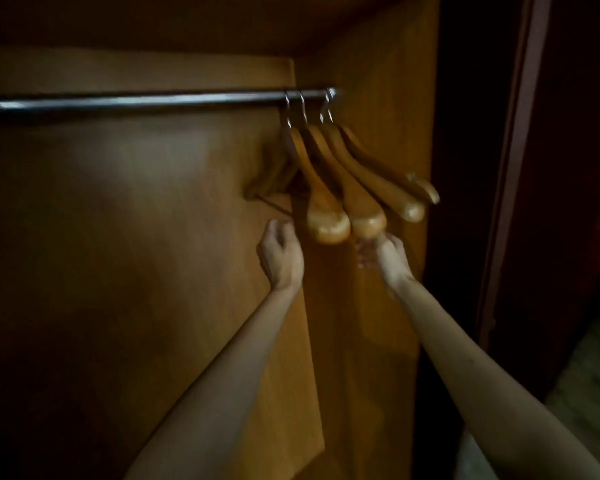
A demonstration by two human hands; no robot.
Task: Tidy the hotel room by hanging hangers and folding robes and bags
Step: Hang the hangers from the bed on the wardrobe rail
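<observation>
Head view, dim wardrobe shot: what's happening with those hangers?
A person is reaching both bare arms up into a wooden wardrobe. Four light wooden hangers with metal hooks hang bunched at the right end of the shiny metal rail. The left hand, fingers loosely curled, is just below and left of the hanger ends, holding nothing. The right hand is right under them; blur hides whether its fingers touch one.

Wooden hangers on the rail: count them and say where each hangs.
4, bunched at the rail's right end: leftmost hanger, second hanger, third hanger, rightmost hanger by the side wall. More may hide behind.
</observation>
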